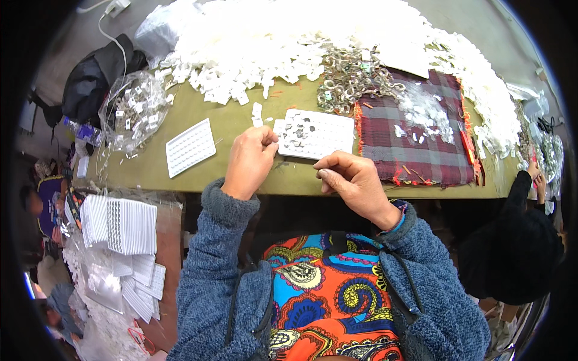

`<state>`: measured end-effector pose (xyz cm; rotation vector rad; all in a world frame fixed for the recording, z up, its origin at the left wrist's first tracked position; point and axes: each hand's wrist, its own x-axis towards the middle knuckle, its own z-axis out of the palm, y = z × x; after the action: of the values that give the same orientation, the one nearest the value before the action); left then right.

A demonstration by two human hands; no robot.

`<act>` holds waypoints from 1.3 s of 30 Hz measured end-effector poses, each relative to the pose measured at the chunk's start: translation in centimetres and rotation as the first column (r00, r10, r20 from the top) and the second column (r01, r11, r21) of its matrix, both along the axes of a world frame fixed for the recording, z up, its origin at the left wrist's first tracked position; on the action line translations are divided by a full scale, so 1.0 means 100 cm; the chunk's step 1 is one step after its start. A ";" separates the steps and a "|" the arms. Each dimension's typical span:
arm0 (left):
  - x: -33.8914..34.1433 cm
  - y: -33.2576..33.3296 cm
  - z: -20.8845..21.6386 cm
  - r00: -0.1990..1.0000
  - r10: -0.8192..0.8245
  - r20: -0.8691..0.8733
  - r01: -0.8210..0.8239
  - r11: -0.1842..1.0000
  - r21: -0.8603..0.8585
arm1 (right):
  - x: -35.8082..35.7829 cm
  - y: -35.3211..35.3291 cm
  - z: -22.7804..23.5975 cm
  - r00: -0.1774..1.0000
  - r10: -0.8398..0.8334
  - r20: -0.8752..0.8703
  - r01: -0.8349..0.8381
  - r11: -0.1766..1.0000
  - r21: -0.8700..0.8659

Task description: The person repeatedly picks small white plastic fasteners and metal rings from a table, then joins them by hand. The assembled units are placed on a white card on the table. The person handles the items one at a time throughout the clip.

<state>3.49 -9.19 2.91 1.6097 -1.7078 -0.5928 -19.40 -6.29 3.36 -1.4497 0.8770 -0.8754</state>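
Near the front edge of the desk (290,184), the white tray (337,129) bears small grey discs (295,133) just beyond the left hand (248,161) and right hand (356,185), fingertips nearly together, any grip unclear; lifting pieces singly should avoid scattering.

The view comes from the left of two fisheye cameras worn on my head, facing down and forward over my patterned garment (331,295) at the lower edge. It looks from close above, with my left hand (248,161) and right hand (355,183) near the middle, the green-topped table (135,174) reaching away beyond them, and straight edges bending toward the dark rim.
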 end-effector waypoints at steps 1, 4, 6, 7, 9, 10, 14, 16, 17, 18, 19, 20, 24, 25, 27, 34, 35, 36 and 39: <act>-0.001 0.000 0.001 0.999 0.014 0.044 -0.012 0.999 -0.035 | 0.001 0.000 -0.001 1.000 -0.001 0.002 0.001 1.000 0.014; 0.001 -0.001 0.002 0.986 -0.024 0.166 0.025 1.000 -0.002 | 0.001 0.000 -0.006 1.000 0.011 0.015 -0.012 0.999 0.049; 0.005 -0.002 0.004 0.951 -0.108 0.288 0.133 0.989 -0.068 | 0.001 0.000 -0.007 1.000 0.020 -0.023 -0.020 1.000 -0.012; 0.008 -0.001 0.005 0.947 -0.129 0.295 0.158 0.985 -0.077 | 0.000 0.000 -0.006 1.000 0.017 -0.016 -0.018 0.999 -0.052; 0.013 0.000 0.010 0.922 -0.110 0.370 0.140 0.989 -0.054 | -0.002 0.001 -0.004 0.999 0.009 -0.046 -0.013 0.997 -0.082; 0.012 0.002 0.013 0.936 -0.030 0.351 0.080 0.989 -0.126 | -0.002 0.001 -0.003 1.000 0.007 -0.003 -0.008 0.999 -0.032; -0.005 0.023 0.023 0.963 0.006 0.270 0.084 0.944 -0.320 | 0.006 -0.002 0.002 0.974 -0.064 0.216 0.029 0.986 0.163; -0.024 0.043 0.021 0.946 -0.150 0.288 0.262 0.876 -0.404 | 0.010 -0.004 0.002 0.949 -0.087 0.304 0.023 0.978 0.207; -0.033 0.051 0.019 0.931 -0.162 0.328 0.295 0.863 -0.410 | 0.011 -0.005 0.002 0.940 -0.077 0.331 0.010 0.980 0.199; -0.040 0.058 0.017 0.911 -0.180 0.370 0.334 0.848 -0.410 | 0.011 -0.006 0.001 0.931 -0.067 0.358 -0.003 0.981 0.192; -0.043 0.060 0.016 0.909 -0.217 0.355 0.364 0.829 -0.425 | 0.010 -0.006 0.001 0.948 -0.082 0.307 0.028 0.984 0.177; -0.044 0.061 0.015 0.925 -0.294 0.241 0.374 0.820 -0.433 | 0.008 -0.005 0.000 0.946 -0.080 0.315 0.033 0.988 0.150; -0.043 0.061 0.010 0.761 -0.418 -0.496 0.376 0.907 -0.187 | -0.002 -0.003 0.002 0.962 -0.040 0.270 0.049 0.998 -0.026; -0.041 0.060 0.009 0.633 -0.333 -0.699 0.414 0.908 -0.058 | -0.004 -0.004 0.005 0.978 0.003 0.210 0.014 0.997 -0.082; -0.036 0.058 0.005 0.300 -0.041 -0.953 0.556 0.819 0.140 | -0.004 -0.006 0.014 0.977 0.069 0.200 -0.062 0.997 -0.039; -0.022 0.056 -0.007 0.225 0.019 -0.974 0.590 0.793 0.152 | -0.009 -0.097 0.048 0.836 -0.252 -0.487 -0.081 0.821 -0.565; -0.022 0.056 -0.008 0.221 0.010 -0.975 0.584 0.800 0.141 | -0.004 -0.109 0.044 0.800 -0.263 -0.539 -0.131 0.800 -0.586; -0.021 0.056 -0.009 0.217 0.000 -0.976 0.577 0.806 0.128 | 0.003 -0.119 0.038 0.760 -0.272 -0.590 -0.184 0.781 -0.597; -0.021 0.056 -0.013 0.236 -0.004 -0.972 0.544 0.829 0.129 | 0.015 -0.140 0.021 0.566 -0.408 -0.716 -0.355 0.663 -0.659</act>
<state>1.41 -3.62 1.56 0.7176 -0.8546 -1.8495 -17.91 -20.33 5.46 -2.7666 1.3059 -0.5235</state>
